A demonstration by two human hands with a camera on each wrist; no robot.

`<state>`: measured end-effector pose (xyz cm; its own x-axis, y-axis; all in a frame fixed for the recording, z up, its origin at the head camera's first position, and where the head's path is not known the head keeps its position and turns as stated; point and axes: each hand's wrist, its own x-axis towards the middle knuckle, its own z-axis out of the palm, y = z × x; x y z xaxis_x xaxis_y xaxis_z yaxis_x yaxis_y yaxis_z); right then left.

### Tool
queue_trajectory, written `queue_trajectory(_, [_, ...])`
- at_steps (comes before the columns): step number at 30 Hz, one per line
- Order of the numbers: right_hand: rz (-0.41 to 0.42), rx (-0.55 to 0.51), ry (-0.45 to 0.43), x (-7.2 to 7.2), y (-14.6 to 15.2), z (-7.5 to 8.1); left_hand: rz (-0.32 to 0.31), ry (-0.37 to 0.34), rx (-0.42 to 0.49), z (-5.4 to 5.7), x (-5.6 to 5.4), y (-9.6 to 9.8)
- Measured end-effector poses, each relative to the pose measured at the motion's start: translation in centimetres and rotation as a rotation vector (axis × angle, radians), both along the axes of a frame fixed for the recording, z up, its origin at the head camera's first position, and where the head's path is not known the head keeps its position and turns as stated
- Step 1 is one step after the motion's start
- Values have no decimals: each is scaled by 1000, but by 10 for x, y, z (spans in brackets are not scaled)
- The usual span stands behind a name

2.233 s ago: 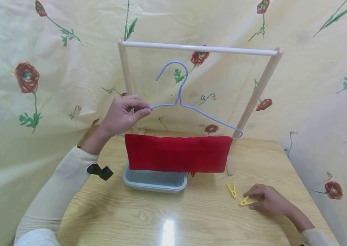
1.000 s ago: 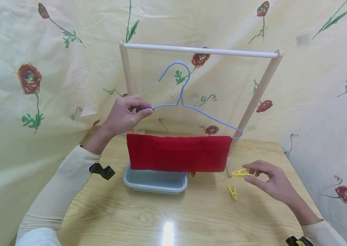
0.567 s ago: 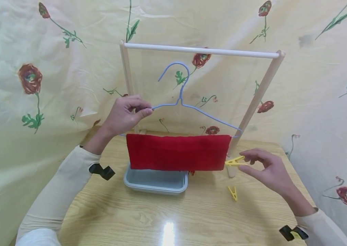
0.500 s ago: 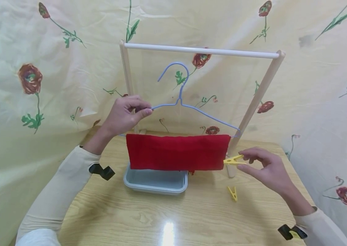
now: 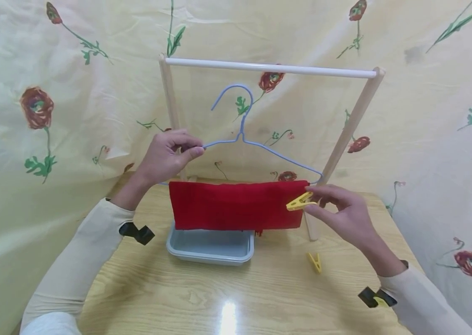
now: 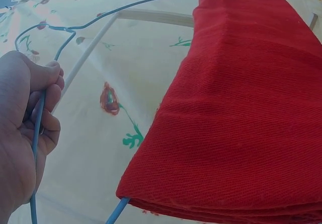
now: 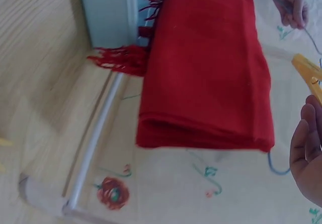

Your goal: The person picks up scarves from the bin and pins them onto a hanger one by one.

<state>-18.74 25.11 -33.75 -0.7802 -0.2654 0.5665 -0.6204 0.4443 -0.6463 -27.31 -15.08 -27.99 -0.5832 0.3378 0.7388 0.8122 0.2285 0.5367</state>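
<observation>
At the left, thumb and fingers together on blue wire: the left hand [image 5: 164, 156], clamped on the left slope of the hanger [image 5: 242, 128]. Light and fairly stiff, by the look of it; best taken by that slope or the neck, away from the fabric. Set on the table [image 5: 169, 298], nearer its left edge than its right: a tray [image 5: 210, 258]. Folded over the hanger's lower bar, partly in front of the tray: the cloth [image 5: 231, 204], with red fringe below. Probably soft and limp, not fragile, apt to slide along the smooth bar if tilted. Behind, towards the table's back edge: the rack [image 5: 269, 67], with its rail higher than the hook. Before the cloth's right end, apart from it in the right wrist view: the held peg [image 5: 297, 203]. Small, hard, likely springy; best taken by the leg ends. Lower, towards the table's right edge: the loose peg [image 5: 316, 267]. Farther right, pinching the held peg by its legs: the right hand [image 5: 346, 216]. Impossible to tell how firmly squeezed.
</observation>
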Motion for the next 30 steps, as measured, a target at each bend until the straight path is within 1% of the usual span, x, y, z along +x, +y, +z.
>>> queue_trajectory(5, [20,-14,-6,-5,-21,7,16,-11,-9,-2,0,-3])
queue_trajectory(9, [49,-33,-18,-9,-41,11,35,-25,-4,-4,3,-7])
queue_trajectory(15, [91,-52,-31,-12,-65,16,6,-30,2,-7,5,-7])
queue_trajectory(19, [106,-55,-29,-15,-80,23,10,-19,-5,-8,4,-4])
queue_trajectory(22, [110,-52,-28,-16,-92,29,9,-18,-11,-7,2,-1])
queue_trajectory(26, [130,-50,-34,-19,-108,38,-1,-33,-16,-5,1,4])
queue_trajectory(30, [147,-70,-32,-25,-123,43,-5,-42,-26,-3,1,8])
